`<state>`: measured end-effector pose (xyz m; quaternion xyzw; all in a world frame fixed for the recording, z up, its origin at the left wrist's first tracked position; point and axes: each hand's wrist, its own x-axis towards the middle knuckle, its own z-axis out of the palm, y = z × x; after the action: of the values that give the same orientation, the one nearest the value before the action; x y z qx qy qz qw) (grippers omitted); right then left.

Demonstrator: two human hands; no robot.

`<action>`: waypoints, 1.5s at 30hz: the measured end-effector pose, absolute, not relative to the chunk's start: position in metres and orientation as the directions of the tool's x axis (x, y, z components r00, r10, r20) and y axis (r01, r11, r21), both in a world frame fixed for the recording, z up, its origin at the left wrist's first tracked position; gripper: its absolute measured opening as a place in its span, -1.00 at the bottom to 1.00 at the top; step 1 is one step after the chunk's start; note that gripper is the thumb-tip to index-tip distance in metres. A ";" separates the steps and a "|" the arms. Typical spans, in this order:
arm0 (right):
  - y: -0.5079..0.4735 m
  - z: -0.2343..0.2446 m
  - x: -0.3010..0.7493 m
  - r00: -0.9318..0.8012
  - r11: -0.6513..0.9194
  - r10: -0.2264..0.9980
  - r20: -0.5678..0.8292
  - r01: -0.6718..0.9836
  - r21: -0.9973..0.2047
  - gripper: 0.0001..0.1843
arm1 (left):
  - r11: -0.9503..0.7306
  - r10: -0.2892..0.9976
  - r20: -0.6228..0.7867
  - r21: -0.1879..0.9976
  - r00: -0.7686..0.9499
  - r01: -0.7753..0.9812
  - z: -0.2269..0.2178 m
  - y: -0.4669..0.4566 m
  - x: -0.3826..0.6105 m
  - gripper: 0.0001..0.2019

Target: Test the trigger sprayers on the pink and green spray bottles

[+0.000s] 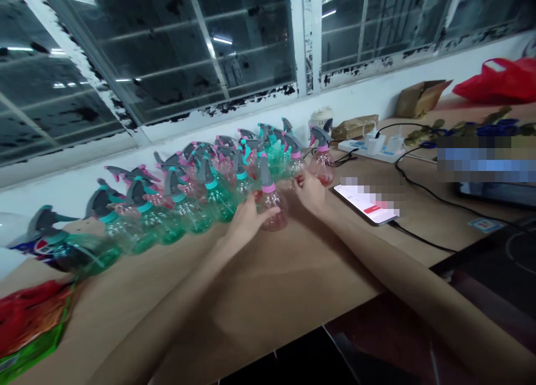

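My left hand wraps round the lower body of a clear pink spray bottle with a grey trigger head and pink collar; it stands upright at the front of the group. To its right, my right hand has its fingers curled in beside another pink-collared spray bottle. Whether those fingers grip anything is hidden. One more pink spray bottle stands just beyond the right hand. Several green spray bottles and pink ones are packed in rows to the left, along the wall.
A lit phone with a cable lies on the brown table. Behind it are a white power strip, a cup and a cardboard box. A red bag sits far right, a red-green packet front left.
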<state>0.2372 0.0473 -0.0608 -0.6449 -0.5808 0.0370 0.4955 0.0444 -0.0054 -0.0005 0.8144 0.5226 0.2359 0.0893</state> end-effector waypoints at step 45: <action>0.064 -0.070 0.246 0.471 -0.002 0.708 0.526 0.746 -0.665 -0.18 | -0.403 0.889 0.335 0.251 0.311 0.880 -0.009 -0.049 0.042 -0.70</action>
<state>0.2458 0.0636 -0.0698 -0.7075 -0.5140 -0.0197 0.4845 0.0422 -0.0494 -0.0085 0.8096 0.5464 0.2142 0.0104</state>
